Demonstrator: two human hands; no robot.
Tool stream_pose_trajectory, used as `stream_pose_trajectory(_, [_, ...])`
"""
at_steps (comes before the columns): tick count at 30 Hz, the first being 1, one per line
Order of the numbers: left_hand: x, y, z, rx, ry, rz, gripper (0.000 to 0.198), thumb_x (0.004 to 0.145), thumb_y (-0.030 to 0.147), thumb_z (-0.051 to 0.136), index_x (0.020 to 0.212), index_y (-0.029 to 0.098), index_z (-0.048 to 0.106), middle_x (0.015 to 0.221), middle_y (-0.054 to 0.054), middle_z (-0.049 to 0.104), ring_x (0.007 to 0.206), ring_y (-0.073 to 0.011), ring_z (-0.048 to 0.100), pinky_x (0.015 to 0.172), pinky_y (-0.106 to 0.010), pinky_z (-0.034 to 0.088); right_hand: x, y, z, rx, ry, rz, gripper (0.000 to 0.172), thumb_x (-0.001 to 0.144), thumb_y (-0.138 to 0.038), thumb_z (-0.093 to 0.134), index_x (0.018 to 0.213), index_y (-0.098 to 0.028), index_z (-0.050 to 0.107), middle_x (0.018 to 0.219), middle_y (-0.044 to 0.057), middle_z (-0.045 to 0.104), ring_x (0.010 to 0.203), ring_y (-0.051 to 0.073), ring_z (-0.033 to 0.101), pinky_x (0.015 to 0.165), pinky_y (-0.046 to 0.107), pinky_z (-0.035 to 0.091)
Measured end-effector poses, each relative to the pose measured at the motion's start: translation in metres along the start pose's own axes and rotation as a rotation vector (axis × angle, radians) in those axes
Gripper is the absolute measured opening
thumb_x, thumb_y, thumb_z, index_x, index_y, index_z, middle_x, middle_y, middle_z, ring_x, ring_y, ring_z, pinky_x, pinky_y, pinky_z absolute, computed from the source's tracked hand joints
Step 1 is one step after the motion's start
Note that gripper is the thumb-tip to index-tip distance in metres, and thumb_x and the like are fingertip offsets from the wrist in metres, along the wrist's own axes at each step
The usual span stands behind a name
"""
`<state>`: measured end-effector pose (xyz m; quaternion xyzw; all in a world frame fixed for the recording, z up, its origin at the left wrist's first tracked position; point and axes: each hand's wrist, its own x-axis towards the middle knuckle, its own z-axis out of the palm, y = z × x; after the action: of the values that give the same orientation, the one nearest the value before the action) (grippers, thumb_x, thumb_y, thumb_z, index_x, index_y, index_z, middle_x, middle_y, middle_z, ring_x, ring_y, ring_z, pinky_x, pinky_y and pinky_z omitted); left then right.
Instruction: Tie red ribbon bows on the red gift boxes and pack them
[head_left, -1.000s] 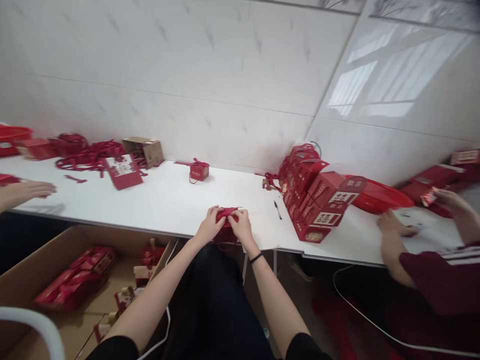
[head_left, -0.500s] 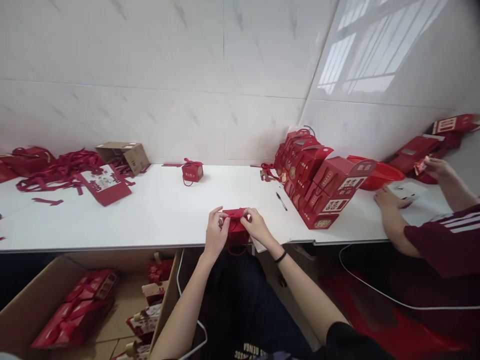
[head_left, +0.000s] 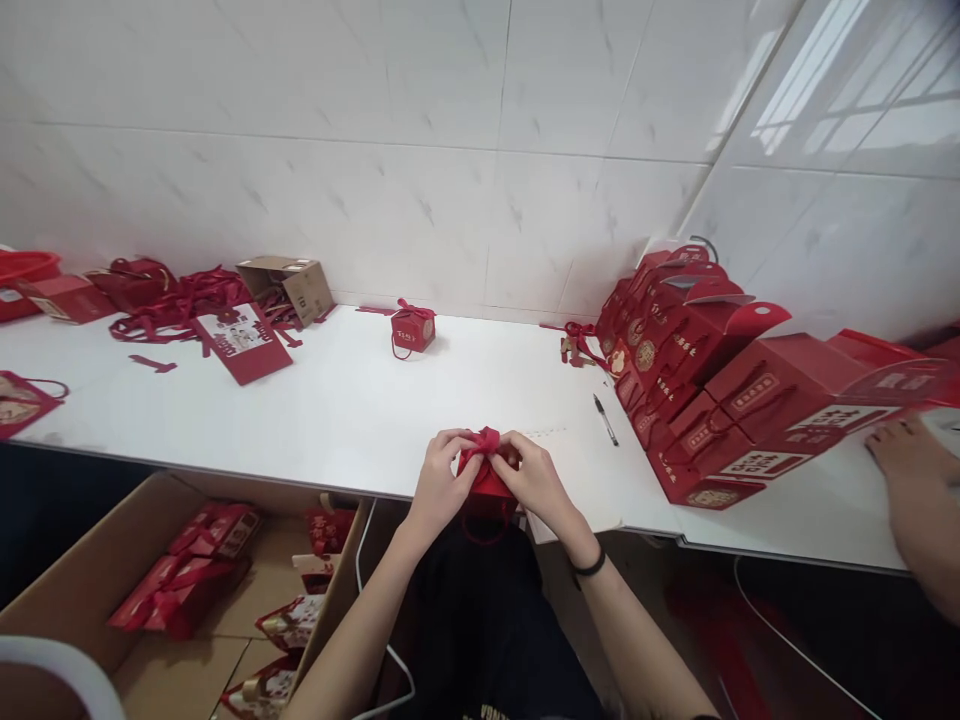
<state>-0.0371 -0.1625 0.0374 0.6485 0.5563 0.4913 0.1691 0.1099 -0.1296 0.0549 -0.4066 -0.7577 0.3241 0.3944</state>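
Brown cardboard makes the open carton [head_left: 82,575] at the lower left, where red boxes [head_left: 176,592] with ribbon bows lie. Just beyond, at the front edge of the white table [head_left: 337,400], a small red box [head_left: 491,487] sits between both hands, above the lap; whether it rests on anything is hidden. The left hand [head_left: 442,475] and right hand [head_left: 536,480] each pinch the ribbon bow [head_left: 487,440] on its top, thumbs almost meeting at the knot. The step in hand looks like tightening or shaping that bow. The next move seems to call for an even pull on both sides, without crushing the lid. Farther off are a pen [head_left: 604,420] and stacked red boxes [head_left: 697,390] to the right, then one bow-topped box [head_left: 411,332] near the tiled wall [head_left: 300,80].
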Motion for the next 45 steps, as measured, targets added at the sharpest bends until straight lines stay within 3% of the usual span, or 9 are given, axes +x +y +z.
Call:
stream_pose_trajectory(3, [-0.001, 0.003, 0.005, 0.041, 0.052, -0.015, 0.013, 0.082, 0.015, 0.050, 0.087, 0.021, 0.060, 0.100, -0.006, 0.059, 0.101, -0.0201, 0.053, 0.089, -0.041, 0.045, 0.001, 0.002, 0.003, 0.092, 0.037, 0.079, 0.003, 0.076, -0.022, 0.047, 0.076, -0.020, 0.050, 0.061, -0.004, 0.050, 0.055, 0.014, 0.047, 0.054, 0.025, 0.037])
stream_pose_trajectory(8, [-0.001, 0.010, 0.009, 0.157, 0.079, 0.056, 0.025, 0.074, 0.012, 0.056, 0.097, 0.019, 0.054, 0.101, -0.006, 0.058, 0.101, -0.0220, 0.052, 0.089, -0.041, 0.045, 0.002, 0.003, 0.004, 0.049, 0.072, 0.064, 0.007, 0.079, -0.024, 0.044, 0.080, -0.021, 0.050, 0.065, -0.002, 0.053, 0.057, 0.015, 0.047, 0.058, 0.028, 0.038])
stream_pose_trajectory(12, [0.001, 0.023, 0.005, 0.243, 0.045, -0.005, 0.020, 0.076, 0.016, 0.056, 0.096, 0.020, 0.052, 0.097, -0.006, 0.059, 0.092, -0.0222, 0.055, 0.081, -0.040, 0.047, 0.001, 0.002, 0.002, 0.037, 0.099, 0.069, 0.010, 0.083, -0.026, 0.043, 0.083, -0.021, 0.051, 0.075, 0.001, 0.059, 0.070, 0.019, 0.053, 0.067, 0.030, 0.040])
stream_pose_trajectory(16, [0.001, 0.036, 0.002, 0.281, 0.075, -0.025, 0.019, 0.076, 0.017, 0.057, 0.093, 0.020, 0.051, 0.092, -0.005, 0.059, 0.086, -0.0214, 0.056, 0.077, -0.039, 0.046, -0.001, 0.005, 0.003, 0.075, 0.130, 0.078, 0.005, 0.078, -0.024, 0.046, 0.082, -0.021, 0.048, 0.074, 0.001, 0.057, 0.070, 0.018, 0.052, 0.067, 0.030, 0.041])
stream_pose_trajectory(26, [-0.001, 0.034, 0.008, 0.348, 0.056, -0.043, 0.022, 0.075, 0.015, 0.061, 0.094, 0.019, 0.052, 0.089, -0.005, 0.058, 0.084, -0.0203, 0.054, 0.074, -0.035, 0.047, -0.002, 0.006, 0.006, 0.219, 0.151, 0.081, 0.009, 0.080, -0.027, 0.050, 0.082, -0.020, 0.054, 0.077, 0.001, 0.059, 0.073, 0.017, 0.054, 0.067, 0.029, 0.044])
stream_pose_trajectory(37, [-0.004, 0.028, 0.017, 0.240, 0.099, -0.065, 0.021, 0.075, 0.012, 0.056, 0.095, 0.019, 0.053, 0.089, -0.005, 0.059, 0.085, -0.0211, 0.053, 0.076, -0.036, 0.046, 0.000, 0.001, -0.001, 0.401, 0.088, 0.108, 0.005, 0.077, -0.024, 0.054, 0.081, -0.020, 0.054, 0.080, 0.001, 0.058, 0.076, 0.017, 0.055, 0.071, 0.030, 0.044])
stream_pose_trajectory(45, [-0.001, 0.019, 0.015, -0.121, 0.250, -0.218, 0.020, 0.079, 0.009, 0.043, 0.092, 0.018, 0.055, 0.092, -0.004, 0.059, 0.086, -0.0151, 0.057, 0.080, -0.030, 0.047, 0.002, 0.007, -0.008, 0.713, 0.100, 0.197, 0.015, 0.068, -0.026, 0.062, 0.082, -0.021, 0.057, 0.081, 0.001, 0.057, 0.077, 0.017, 0.055, 0.072, 0.030, 0.045])
